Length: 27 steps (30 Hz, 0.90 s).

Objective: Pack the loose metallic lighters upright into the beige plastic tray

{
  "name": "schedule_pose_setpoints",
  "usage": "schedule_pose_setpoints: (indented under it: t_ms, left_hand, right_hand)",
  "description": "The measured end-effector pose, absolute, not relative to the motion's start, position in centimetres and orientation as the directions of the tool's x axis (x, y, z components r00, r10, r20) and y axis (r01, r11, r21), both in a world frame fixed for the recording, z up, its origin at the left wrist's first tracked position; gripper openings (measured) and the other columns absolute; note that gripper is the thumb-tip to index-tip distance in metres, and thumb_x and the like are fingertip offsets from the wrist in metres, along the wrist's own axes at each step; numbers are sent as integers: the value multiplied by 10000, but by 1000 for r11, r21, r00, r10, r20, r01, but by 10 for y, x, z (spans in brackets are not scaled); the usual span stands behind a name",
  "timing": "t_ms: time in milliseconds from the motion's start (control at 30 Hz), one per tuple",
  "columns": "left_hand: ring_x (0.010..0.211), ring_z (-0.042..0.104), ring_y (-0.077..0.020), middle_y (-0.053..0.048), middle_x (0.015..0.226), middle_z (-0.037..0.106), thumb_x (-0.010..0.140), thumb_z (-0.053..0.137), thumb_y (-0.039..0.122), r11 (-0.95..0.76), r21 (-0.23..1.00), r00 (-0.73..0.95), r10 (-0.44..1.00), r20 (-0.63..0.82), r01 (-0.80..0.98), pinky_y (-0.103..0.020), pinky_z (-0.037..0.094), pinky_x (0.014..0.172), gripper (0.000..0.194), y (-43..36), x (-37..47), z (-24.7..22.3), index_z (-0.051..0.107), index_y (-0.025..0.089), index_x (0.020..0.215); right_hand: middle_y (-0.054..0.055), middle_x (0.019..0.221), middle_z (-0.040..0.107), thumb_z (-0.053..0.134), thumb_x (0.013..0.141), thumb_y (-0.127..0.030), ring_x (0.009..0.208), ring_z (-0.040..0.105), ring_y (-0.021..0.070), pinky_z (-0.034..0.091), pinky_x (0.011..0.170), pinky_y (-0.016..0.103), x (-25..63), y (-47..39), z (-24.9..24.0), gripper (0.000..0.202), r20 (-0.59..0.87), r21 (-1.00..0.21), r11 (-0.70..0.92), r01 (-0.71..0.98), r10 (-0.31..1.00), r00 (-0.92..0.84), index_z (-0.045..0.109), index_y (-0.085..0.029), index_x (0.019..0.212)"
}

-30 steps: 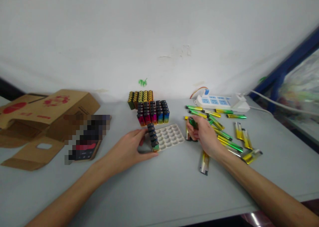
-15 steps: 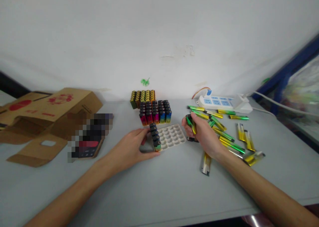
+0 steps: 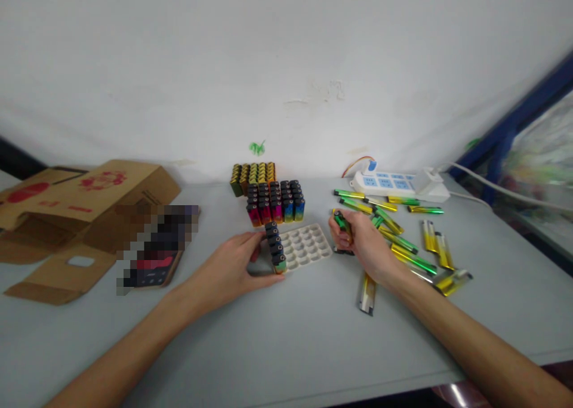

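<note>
A white tray [image 3: 308, 244] with rows of round pockets lies on the table in front of me. One column of upright black-topped lighters [image 3: 275, 248] fills its left edge. My left hand [image 3: 237, 263] spans that end, thumb at the near corner and fingers behind, gripping the tray. To the right of the tray, my right hand [image 3: 363, 235] is closed around a green and gold lighter [image 3: 343, 223], its black top pointing up. Loose green and gold lighters [image 3: 405, 241] lie scattered beyond and beside this hand. Under its fingers, another dark-ended piece is partly hidden.
Behind the tray stand blocks of upright lighters, pink and blue [image 3: 276, 208] in front, gold-topped [image 3: 254, 172] further back. A white power strip [image 3: 382, 184] with cables lies against the wall. At left are an open cardboard box [image 3: 129, 181] and a phone [image 3: 159, 271], partly pixelated.
The view has shifted slightly. My right hand has turned the lighter a little more upright and moved marginally nearer the tray. My left hand keeps its place at the tray.
</note>
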<state>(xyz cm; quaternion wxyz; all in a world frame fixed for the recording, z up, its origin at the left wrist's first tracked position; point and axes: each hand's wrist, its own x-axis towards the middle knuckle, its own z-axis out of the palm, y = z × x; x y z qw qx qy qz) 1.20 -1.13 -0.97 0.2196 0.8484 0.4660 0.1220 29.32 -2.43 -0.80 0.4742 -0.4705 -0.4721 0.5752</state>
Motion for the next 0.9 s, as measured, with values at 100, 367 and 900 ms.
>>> schedule_pose_setpoints:
  t_ms: [100,367,900]
  left_hand:
    - [808,673,-257,-52,944,702,859,776,671,-481,491,552,834,0,727,-359,532,745,490,-11,12,-9,635,223,997]
    - [861,686,-280,-56,940,721,803,827,650,-517,474,597,802,-24,713,-396,549,826,484,-17,16,-8,648,234,974]
    - [901,709,-296,-50,948,737,792,867,634,-547,466,615,788,7,695,-398,540,879,478,-20,19,-11,661,240,964]
  right_hand:
    - [-51,632,365,613,942,-700,552,291,136,253,510,282,294,-25,-8,511,-73,-985,-88,-152,992,-100,623,-222,761]
    - [32,974,655,689,1009,-615,867,615,202,524,718,306,293,-33,-2,392,71,-997,68,-21,986,-152,750,-267,1179]
    - [50,995,863,730,1025,-342,901,835,249,658,819,380,281,-36,-20,157,305,-867,379,322,916,-260,727,-266,1163]
